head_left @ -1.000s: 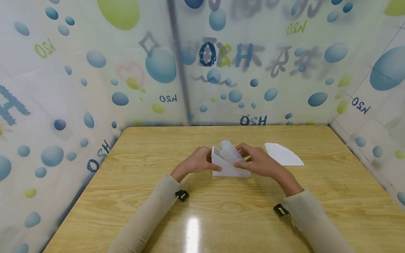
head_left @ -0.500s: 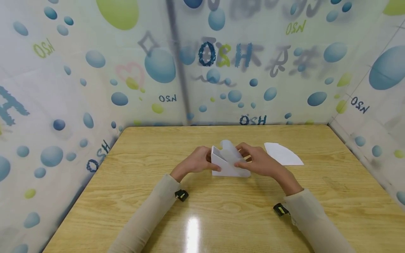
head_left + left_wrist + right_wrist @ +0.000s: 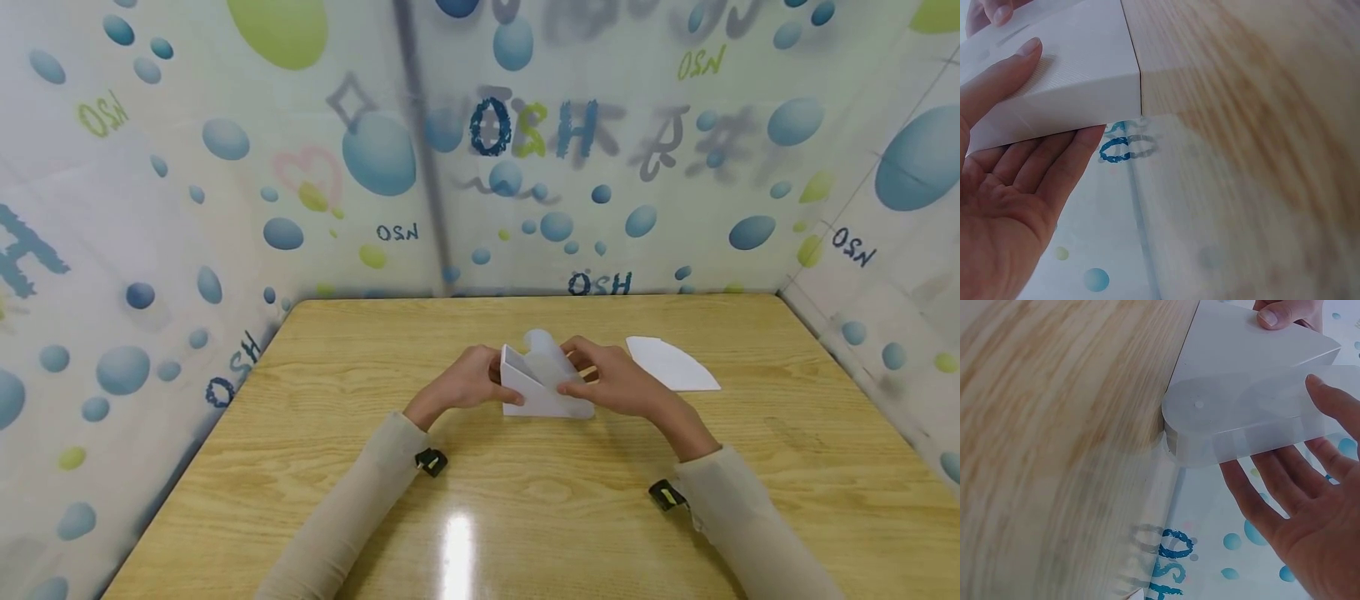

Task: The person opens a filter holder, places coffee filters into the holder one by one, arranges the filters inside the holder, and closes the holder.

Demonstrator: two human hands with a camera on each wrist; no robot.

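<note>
Your left hand [image 3: 472, 377] pinches the white box [image 3: 534, 403] at twelve o'clock, and your right hand [image 3: 618, 383], at one o'clock, pinches the cloudy case [image 3: 546, 360], so you're maybe fitting or parting them, which likely needs a steady box and gentle slide next

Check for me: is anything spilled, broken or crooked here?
I see no spill or break. The cloudy see-through piece looks crooked: it slants up from the white holder instead of lining up with it. That may just be how the right hand holds it.
</note>
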